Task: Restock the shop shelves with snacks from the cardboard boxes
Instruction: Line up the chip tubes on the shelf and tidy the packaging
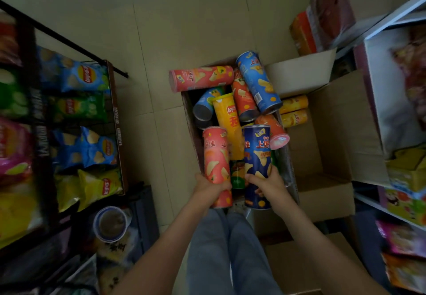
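Though open, box (pixel 190 124) full of crisp tubes (pixel 228 114)

Pink can (pixel 216 165): gripped near its lower end by the left hand (pixel 208 187), lid end pointing away.

Navy can (pixel 257 165): gripped likewise by the right hand (pixel 267 185), parallel and just beside the pink can. A green can (pixel 237 174) shows between the two hands.

Box (pixel 191 119): open, on the floor directly beyond both hands, holding loose cans heaped at mixed angles. A yellow can (pixel 228 124) lies just beyond the hands, orange can (pixel 244 98) and blue can (pixel 258 81) farther out, and a second pink can (pixel 200 78) lies across the far rim.

Second box (pixel 334 121): open, right of the right hand, with two yellow cans (pixel 294 111) at its far end.
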Demonstrator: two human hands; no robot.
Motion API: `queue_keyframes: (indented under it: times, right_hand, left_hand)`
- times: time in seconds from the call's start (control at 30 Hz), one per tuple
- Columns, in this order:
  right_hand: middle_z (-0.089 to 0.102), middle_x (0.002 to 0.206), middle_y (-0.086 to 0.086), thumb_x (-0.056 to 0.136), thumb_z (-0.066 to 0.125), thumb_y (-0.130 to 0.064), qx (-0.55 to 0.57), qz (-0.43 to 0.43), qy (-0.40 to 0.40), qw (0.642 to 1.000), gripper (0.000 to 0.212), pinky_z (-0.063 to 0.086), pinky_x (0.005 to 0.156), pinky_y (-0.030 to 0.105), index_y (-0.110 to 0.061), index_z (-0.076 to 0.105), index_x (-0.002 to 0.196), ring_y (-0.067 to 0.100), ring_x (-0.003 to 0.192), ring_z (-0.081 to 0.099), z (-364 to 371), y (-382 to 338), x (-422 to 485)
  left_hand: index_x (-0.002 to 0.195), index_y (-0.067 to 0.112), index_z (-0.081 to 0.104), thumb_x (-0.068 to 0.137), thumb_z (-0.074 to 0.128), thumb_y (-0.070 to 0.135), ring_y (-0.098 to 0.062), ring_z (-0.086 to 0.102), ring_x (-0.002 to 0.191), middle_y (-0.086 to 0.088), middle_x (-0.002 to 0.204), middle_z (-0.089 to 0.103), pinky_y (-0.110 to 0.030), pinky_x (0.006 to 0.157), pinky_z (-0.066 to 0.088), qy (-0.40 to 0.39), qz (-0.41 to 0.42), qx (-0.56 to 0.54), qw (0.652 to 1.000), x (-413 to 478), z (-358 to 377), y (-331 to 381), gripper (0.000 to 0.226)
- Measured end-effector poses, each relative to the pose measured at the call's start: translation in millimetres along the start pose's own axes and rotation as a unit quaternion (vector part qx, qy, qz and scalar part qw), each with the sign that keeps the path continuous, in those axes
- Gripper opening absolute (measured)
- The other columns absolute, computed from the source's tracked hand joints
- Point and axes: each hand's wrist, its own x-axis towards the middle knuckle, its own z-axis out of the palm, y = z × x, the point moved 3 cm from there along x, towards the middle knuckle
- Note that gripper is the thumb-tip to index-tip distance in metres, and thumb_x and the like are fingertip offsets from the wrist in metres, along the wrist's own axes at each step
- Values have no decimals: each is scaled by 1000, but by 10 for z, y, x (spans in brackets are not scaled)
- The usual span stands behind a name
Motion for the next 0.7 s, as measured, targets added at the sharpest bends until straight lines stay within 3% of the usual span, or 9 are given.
queue_keyframes:
  times: [0.13,0.2,0.27,0.4,0.47,0.57,0.63,0.7]
  right_hand:
    - [65,101,-3,79,77,-14,77,0,-10,997,48,53,74,36,-21,47,117,22,85,63,-249,-282,-506]
    - [67,109,1,76,79,-16,115,-13,-8,993,56,54,88,48,-22,47,121,25,95,66,-400,-429,-785]
    - [69,114,2,72,83,-18,163,-32,3,986,66,50,93,57,-25,47,127,30,102,67,-561,-564,-1127]
    - [71,113,4,60,88,-23,247,-94,49,963,79,45,93,65,-26,48,128,41,107,63,-920,-764,-1893]
    - [71,111,4,64,85,-16,287,-125,85,946,76,48,91,62,-20,48,130,39,105,64,-1128,-754,-2249]
    - [70,108,2,68,80,-4,348,-165,123,915,73,55,75,42,-15,46,131,24,91,70,-1455,-587,-2808]
    - [70,112,4,61,83,-14,369,-181,154,899,78,53,81,44,-17,46,130,27,96,68,-1668,-387,-3190]
    - [68,118,8,58,87,-15,397,-197,179,878,84,54,87,48,-13,46,131,31,104,67,-1848,-93,-3546]
  left_hand:
    - [114,20,34,36,79,37,-22,63,99,-5,112,59,-49,85,55,-34,94,37,994,-509,48,258,92]
    - [127,20,33,47,83,29,-13,62,95,1,111,60,-37,85,56,-66,151,69,984,-854,115,497,95]
    - [135,20,30,58,85,16,-3,59,91,6,110,57,-15,75,51,-110,216,100,965,-1207,196,743,95]
    - [137,21,26,66,85,4,2,56,101,4,121,51,-8,78,46,-189,326,154,913,-1944,469,1079,93]
    - [139,16,23,70,80,-5,6,55,99,2,123,50,-7,75,47,-231,352,180,889,-2320,659,1140,92]
    - [132,15,27,75,76,0,8,62,91,-1,117,55,-10,71,50,-302,364,219,854,-2904,979,1087,77]
    - [121,16,31,83,70,-1,14,62,76,1,104,58,-9,65,48,-342,362,244,832,-3291,1207,979,58]
    - [115,20,33,83,71,3,8,62,83,-3,109,58,-14,68,48,-377,349,291,807,-3597,1425,807,52]
